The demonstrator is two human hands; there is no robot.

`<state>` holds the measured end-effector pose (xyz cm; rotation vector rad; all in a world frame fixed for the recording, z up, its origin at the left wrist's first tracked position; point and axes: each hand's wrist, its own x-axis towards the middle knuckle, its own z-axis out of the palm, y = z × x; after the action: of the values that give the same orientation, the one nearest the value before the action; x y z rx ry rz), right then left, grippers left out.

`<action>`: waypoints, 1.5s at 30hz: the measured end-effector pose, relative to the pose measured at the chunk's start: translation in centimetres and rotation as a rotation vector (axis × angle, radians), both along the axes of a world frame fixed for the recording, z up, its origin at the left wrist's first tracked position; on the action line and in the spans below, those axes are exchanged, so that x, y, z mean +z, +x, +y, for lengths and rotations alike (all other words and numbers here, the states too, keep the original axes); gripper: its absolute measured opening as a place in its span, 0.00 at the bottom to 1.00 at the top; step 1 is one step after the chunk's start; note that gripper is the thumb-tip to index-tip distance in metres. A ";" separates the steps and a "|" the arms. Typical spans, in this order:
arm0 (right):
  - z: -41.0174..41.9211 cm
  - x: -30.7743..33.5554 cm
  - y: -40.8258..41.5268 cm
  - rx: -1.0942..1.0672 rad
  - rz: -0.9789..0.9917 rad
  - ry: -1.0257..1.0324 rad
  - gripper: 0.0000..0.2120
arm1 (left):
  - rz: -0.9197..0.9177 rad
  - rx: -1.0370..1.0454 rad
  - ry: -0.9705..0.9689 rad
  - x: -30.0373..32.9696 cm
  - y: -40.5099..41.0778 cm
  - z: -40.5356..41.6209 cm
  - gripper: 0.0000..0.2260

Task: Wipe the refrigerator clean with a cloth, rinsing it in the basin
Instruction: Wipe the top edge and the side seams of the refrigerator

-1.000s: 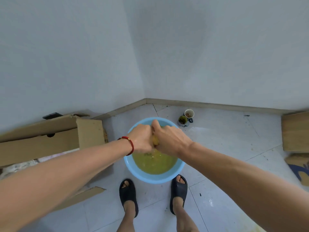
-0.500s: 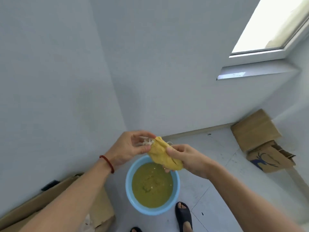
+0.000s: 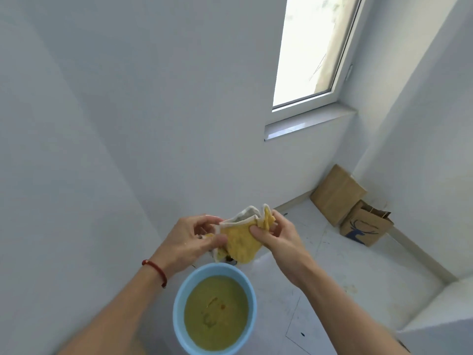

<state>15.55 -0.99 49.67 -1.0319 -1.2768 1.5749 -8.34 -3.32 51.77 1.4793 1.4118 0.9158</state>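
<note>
Head view, looking down into a room corner. Both hands hold a yellow cloth (image 3: 240,242) with a pale stitched border in the air, above and just beyond the far rim of a light-blue basin (image 3: 179,298). The left hand (image 3: 189,242), with a red cord bracelet (image 3: 156,271) at its wrist, pinches the cloth's left edge between curled fingers and thumb. The right hand (image 3: 277,237) pinches the right edge, its thumb (image 3: 256,230) pressed on the near face of the fabric and its fingers curled behind it. The cloth hangs slack between the two hands, folded on itself, its lower corner drooping toward the basin without touching it. The basin stands on the tiled floor (image 3: 345,265) and holds murky yellow-green water (image 3: 216,313). At the far right corner of the floor, a flat cardboard box (image 3: 337,194) leans against the wall, with a brown paper bag (image 3: 366,226) bearing a blue deer print just beside it. A window (image 3: 314,47) with a white sill opens in the wall above.
</note>
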 end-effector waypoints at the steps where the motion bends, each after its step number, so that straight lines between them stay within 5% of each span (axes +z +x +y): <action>1: 0.1 0.3 1.6 -0.029 0.071 -0.016 0.16 | -0.008 -0.063 -0.057 0.3 1.0 0.0 0.08; 4: 0.4 2.4 8.0 -0.093 0.269 -0.049 0.23 | -0.009 -0.246 -0.176 1.3 5.3 1.3 0.04; 6: 0.4 3.6 11.4 -0.127 0.294 -0.035 0.22 | -0.077 -0.328 -0.212 1.9 8.9 2.2 0.12; 9: 0.1 4.6 16.8 -0.233 0.196 0.006 0.22 | -0.327 -0.435 -0.226 2.5 18.7 3.1 0.19; 12: -0.6 4.9 22.4 -0.286 0.027 0.071 0.20 | -0.448 -0.258 -0.196 2.0 27.4 3.9 0.16; 20: -1.7 5.7 36.1 -0.435 -0.040 0.154 0.11 | -0.218 -0.358 0.102 4.1 39.8 8.4 0.11; 26: -1.3 6.9 41.3 -0.662 0.064 0.174 0.14 | -0.309 -0.447 0.080 5.7 45.5 12.0 0.09; 29: 0.1 7.9 43.1 -0.801 -0.088 0.209 0.15 | -0.336 -0.479 0.021 5.9 48.6 14.1 0.10; 34: 2.7 9.1 46.7 -0.849 -0.036 0.134 0.31 | -0.447 -0.658 0.033 8.2 54.8 18.0 0.11; 37: 3.7 7.1 47.3 -0.757 -0.272 -0.047 0.20 | -0.268 -0.770 0.144 8.1 58.4 21.7 0.09; 41: 6.7 6.5 47.1 -1.014 -0.157 -0.066 0.15 | -0.122 -0.696 0.272 6.6 61.8 27.5 0.09; 43: 8.2 7.0 46.8 -1.066 -0.187 -0.053 0.16 | -0.186 -0.668 0.019 5.5 62.9 29.2 0.10; 45: 9.9 6.7 46.7 -1.087 -0.107 -0.071 0.16 | -0.298 -0.738 -0.565 4.2 63.4 30.1 0.26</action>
<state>62.29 8.91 56.37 -1.5054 -0.5065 0.7189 55.01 26.79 56.00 1.2103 0.7145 0.2218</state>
